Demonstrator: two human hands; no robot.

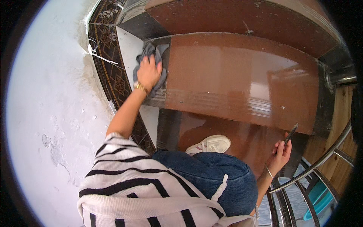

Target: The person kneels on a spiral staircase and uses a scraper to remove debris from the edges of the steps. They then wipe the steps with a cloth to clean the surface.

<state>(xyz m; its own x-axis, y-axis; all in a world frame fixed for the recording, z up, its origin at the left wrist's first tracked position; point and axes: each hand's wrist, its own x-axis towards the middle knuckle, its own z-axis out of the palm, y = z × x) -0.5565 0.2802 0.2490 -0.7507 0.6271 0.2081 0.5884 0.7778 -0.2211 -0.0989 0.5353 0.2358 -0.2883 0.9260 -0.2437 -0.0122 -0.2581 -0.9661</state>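
Observation:
My left hand (149,72) presses a crumpled grey cloth (163,76) onto the dark border at the left end of a brown tiled stair tread (215,71), beside the white and patterned wall skirting (117,82). The fingers lie over the cloth, and the hand hides part of it. Held at the lower right, near the front edge of the tread, is a slim dark-handled tool (289,134) in my right hand (280,153). Its tip points up and away; whether it is a knife or a scraper I cannot tell. Small pale specks lie on the tread.
A riser (241,28) rises behind the tread. The peeling white wall (56,113) stands at the left. A curved metal railing (314,167) runs along the lower right, with a turquoise basin (319,198) beyond it. A white shoe (211,144) rests on the step below.

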